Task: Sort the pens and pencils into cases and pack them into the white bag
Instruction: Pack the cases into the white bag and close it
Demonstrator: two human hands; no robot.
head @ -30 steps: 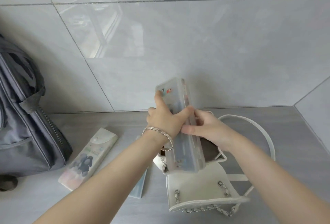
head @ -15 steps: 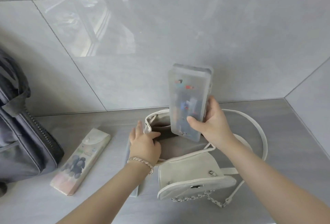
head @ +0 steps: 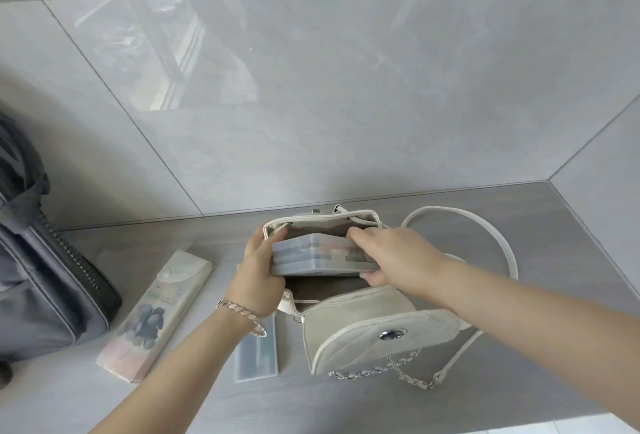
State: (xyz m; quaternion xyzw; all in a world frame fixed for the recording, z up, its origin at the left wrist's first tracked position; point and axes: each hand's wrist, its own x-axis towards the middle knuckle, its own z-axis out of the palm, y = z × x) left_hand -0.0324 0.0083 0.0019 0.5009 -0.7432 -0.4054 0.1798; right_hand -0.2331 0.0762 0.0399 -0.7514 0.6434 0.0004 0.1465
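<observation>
Clear case (head: 320, 255) was upright above white bag (head: 363, 326) half second ago, right hand only. Now flat across bag mouth, part in. Left hand (head: 261, 278) off bag rim, fingers gripping case's left end; right hand (head: 394, 257) clamps right end. Two cases left beside bag on worktop (head: 554, 260): printed case (head: 156, 316), small clear case (head: 256, 354).

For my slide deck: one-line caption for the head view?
Both hands, left and right, lower a clear pencil case into the open white bag.
</observation>
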